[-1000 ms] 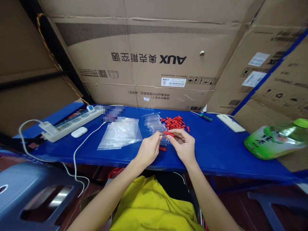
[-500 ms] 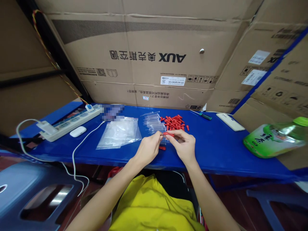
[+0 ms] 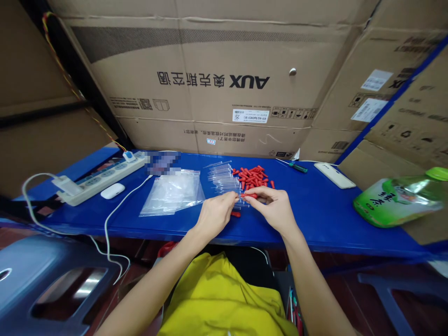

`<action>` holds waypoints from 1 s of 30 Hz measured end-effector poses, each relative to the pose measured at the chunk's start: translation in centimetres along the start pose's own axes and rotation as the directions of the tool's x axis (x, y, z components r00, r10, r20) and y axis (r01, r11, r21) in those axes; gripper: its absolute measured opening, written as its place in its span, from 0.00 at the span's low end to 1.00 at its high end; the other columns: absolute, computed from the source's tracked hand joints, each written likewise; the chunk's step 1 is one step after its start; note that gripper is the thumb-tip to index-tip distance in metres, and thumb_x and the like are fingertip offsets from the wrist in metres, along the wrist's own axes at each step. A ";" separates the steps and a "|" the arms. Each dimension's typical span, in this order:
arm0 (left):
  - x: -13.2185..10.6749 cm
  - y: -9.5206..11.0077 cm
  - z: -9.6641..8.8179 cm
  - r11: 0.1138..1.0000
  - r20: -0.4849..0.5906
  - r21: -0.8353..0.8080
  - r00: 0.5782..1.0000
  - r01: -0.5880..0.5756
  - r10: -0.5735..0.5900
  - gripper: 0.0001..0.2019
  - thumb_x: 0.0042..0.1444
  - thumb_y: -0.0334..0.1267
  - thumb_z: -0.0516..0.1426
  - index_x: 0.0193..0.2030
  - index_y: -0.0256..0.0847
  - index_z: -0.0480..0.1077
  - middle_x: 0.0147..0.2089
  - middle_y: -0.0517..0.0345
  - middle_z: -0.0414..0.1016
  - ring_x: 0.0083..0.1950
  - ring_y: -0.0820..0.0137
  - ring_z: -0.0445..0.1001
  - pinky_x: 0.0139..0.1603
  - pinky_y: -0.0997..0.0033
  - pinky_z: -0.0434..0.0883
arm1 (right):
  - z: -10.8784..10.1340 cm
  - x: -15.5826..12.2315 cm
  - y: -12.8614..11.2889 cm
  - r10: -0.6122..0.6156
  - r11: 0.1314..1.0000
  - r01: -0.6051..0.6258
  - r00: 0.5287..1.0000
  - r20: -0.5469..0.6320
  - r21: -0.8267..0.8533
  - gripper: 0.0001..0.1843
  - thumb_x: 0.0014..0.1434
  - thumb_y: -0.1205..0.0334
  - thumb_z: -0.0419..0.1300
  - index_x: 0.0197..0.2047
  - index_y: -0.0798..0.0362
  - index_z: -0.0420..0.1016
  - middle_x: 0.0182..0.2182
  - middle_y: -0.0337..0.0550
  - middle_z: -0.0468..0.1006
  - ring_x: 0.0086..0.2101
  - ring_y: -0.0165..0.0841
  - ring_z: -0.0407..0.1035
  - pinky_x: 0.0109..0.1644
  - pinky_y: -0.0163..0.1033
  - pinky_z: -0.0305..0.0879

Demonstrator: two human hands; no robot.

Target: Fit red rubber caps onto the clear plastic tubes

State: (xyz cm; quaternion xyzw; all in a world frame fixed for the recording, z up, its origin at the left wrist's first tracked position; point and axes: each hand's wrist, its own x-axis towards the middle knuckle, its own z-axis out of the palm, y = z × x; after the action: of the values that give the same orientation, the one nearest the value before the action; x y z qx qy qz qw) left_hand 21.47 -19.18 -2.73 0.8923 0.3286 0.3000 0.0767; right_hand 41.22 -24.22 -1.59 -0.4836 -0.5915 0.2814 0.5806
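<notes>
My left hand (image 3: 216, 215) and my right hand (image 3: 275, 207) meet over the blue table (image 3: 315, 210), fingers pinched. The right hand pinches a small red cap (image 3: 249, 195); the left hand's fingertips pinch the end of a thin clear tube (image 3: 239, 198) that meets the cap. Behind the hands lies a row of clear tubes (image 3: 223, 179) and a heap of red caps (image 3: 254, 176). One loose red cap (image 3: 236, 214) lies on the table between the hands.
Clear zip bags (image 3: 173, 191) lie left of the tubes. A power strip (image 3: 100, 178), white earbud case (image 3: 112, 190) and cable sit far left. A screwdriver (image 3: 297, 167), a phone (image 3: 334, 175) and a green-labelled bottle (image 3: 399, 198) are on the right. Cardboard boxes (image 3: 224, 84) wall the back.
Both hands stay pinched together at the same spot; the right hand has shifted slightly to the right and rotated. The view drifted a little.
</notes>
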 end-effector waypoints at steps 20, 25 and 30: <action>0.0 0.0 0.1 1.000 0.027 -0.004 0.999 -0.024 0.024 0.16 0.77 0.41 0.45 0.38 0.42 0.66 0.32 0.59 0.76 0.31 0.69 0.74 0.31 0.72 0.59 | -0.2 0.0 -0.2 0.082 0.988 -0.086 0.996 0.036 0.127 0.09 0.53 0.56 0.76 0.38 0.48 0.88 0.34 0.42 0.89 0.36 0.42 0.85 0.47 0.48 0.84; 0.0 -0.1 0.2 0.999 0.019 -0.005 0.999 -0.045 0.045 0.15 0.77 0.41 0.46 0.38 0.42 0.65 0.32 0.60 0.77 0.31 0.69 0.74 0.32 0.72 0.59 | 0.1 0.0 0.0 0.087 0.981 -0.091 0.996 0.028 0.173 0.09 0.53 0.55 0.77 0.37 0.48 0.87 0.34 0.42 0.88 0.35 0.42 0.85 0.46 0.47 0.84; -0.1 -0.1 0.1 0.999 0.026 0.000 0.999 -0.045 0.045 0.16 0.78 0.41 0.46 0.38 0.42 0.65 0.33 0.59 0.78 0.32 0.69 0.76 0.33 0.73 0.61 | 0.3 0.0 -0.2 0.088 0.978 -0.089 0.996 0.017 0.186 0.11 0.52 0.54 0.78 0.36 0.49 0.87 0.33 0.43 0.88 0.35 0.42 0.85 0.47 0.47 0.84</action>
State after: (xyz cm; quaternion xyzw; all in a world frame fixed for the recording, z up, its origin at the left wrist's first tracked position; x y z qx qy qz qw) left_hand 21.45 -19.17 -2.88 0.9034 0.3073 0.2899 0.0738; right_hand 40.92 -24.23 -1.45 -0.4516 -0.5430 0.3633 0.6077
